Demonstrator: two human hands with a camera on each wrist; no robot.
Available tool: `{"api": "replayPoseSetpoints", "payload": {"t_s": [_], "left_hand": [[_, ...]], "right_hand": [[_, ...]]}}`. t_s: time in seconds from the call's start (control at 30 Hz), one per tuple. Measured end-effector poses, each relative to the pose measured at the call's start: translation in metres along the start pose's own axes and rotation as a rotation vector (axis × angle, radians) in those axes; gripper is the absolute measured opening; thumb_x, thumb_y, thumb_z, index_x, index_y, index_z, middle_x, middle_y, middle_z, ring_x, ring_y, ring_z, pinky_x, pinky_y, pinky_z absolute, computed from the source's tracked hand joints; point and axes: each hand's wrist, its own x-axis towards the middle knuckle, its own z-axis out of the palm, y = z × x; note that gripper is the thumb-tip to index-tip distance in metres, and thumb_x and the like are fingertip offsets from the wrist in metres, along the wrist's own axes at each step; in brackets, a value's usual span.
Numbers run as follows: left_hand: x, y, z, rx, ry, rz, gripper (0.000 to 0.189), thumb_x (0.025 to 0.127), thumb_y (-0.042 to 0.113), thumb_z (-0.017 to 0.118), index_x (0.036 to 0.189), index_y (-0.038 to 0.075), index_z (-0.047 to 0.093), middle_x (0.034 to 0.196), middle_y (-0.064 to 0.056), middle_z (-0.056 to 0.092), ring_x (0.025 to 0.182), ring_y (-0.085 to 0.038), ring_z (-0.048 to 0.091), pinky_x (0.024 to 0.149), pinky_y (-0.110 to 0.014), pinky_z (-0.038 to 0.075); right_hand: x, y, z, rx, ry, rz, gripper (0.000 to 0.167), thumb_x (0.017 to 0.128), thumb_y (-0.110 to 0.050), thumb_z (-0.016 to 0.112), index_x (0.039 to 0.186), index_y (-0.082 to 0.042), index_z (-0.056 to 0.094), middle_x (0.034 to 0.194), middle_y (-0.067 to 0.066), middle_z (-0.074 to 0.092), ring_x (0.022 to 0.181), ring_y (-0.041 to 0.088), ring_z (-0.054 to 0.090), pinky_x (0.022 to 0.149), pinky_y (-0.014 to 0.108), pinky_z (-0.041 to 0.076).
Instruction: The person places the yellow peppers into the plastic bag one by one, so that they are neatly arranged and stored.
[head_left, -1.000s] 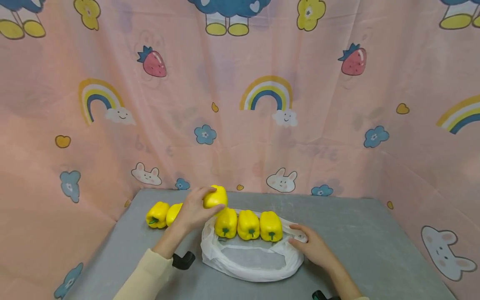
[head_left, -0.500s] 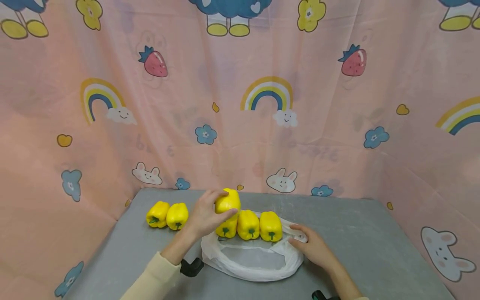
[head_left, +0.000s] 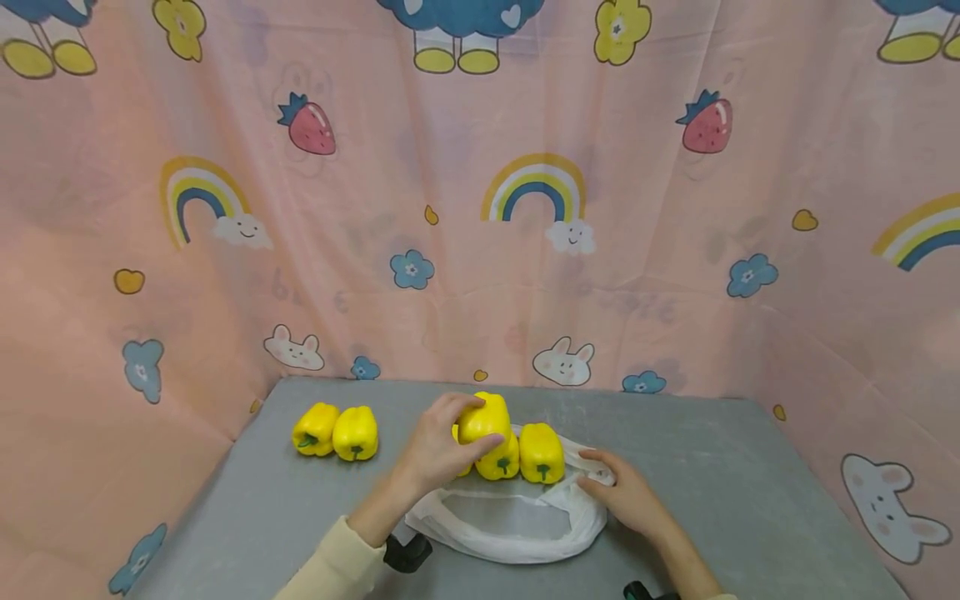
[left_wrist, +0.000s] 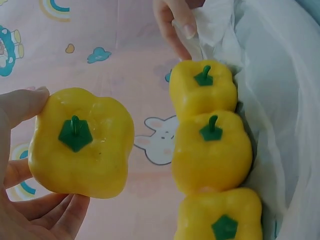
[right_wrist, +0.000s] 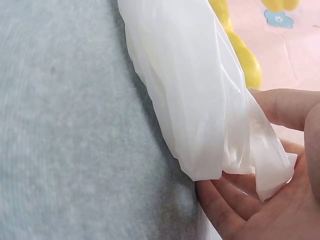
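Note:
My left hand (head_left: 438,446) holds a yellow bell pepper (head_left: 486,418) between thumb and fingers, raised over a row of peppers. In the left wrist view the held pepper (left_wrist: 82,145) shows its green stem. A white plastic bag (head_left: 498,546) lies spread on the table with its mouth in a ring. Three yellow peppers (head_left: 542,454) stand side by side along the far part of that ring; the left one is mostly hidden behind my left hand. At the bag's right edge, my right hand (head_left: 622,492) grips the plastic (right_wrist: 235,145) between thumb and fingers.
Two more yellow peppers (head_left: 356,433) rest together on the grey table (head_left: 712,500) at the back left. A pink patterned cloth (head_left: 450,317) hangs behind and at both sides of the table. A black wrist mount (head_left: 407,552) sits at my left wrist.
My left hand has carried its pepper to the right and slightly lower, from above the left end of the row to above its middle. The right hand stays at the bag's edge.

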Motion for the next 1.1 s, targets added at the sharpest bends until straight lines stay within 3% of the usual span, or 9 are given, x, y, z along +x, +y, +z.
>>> {"api": "replayPoseSetpoints", "payload": {"t_s": [0.43,0.63,0.9,1.1], "left_hand": [[-0.011,0.000,0.035,-0.018,0.018,0.045,0.052,0.087,0.044,0.080,0.124,0.010,0.067,0.124,-0.003,0.063,0.110,-0.020,0.059,0.089,-0.035,0.055],[-0.018,0.000,0.051,-0.035,-0.046,0.033,0.053,0.088,0.050,0.077,0.125,0.013,0.066,0.123,0.001,0.061,0.111,-0.016,0.058,0.092,-0.034,0.053],[-0.027,0.000,0.069,0.016,-0.114,0.032,0.054,0.090,0.053,0.073,0.125,0.013,0.066,0.124,0.001,0.062,0.113,-0.016,0.058,0.096,-0.038,0.051],[-0.034,-0.001,0.080,0.013,-0.156,-0.007,0.055,0.090,0.056,0.071,0.125,0.013,0.066,0.126,-0.001,0.061,0.114,-0.015,0.058,0.095,-0.037,0.051]], "right_hand": [[0.000,0.000,0.000,-0.007,0.004,-0.001,0.054,0.097,-0.034,0.070,0.141,-0.005,0.058,0.148,0.025,0.050,0.139,0.048,0.039,0.110,0.070,0.029],[-0.001,0.000,0.000,-0.013,0.013,0.009,0.056,0.096,-0.037,0.070,0.141,-0.006,0.058,0.148,0.024,0.049,0.139,0.048,0.040,0.110,0.070,0.030],[-0.001,0.003,0.000,-0.010,0.013,0.009,0.056,0.096,-0.037,0.070,0.141,-0.006,0.058,0.148,0.023,0.051,0.139,0.047,0.040,0.110,0.070,0.030],[-0.001,0.003,0.000,-0.007,0.013,0.004,0.056,0.096,-0.037,0.070,0.142,-0.007,0.057,0.148,0.022,0.050,0.139,0.046,0.040,0.110,0.070,0.030]]}}
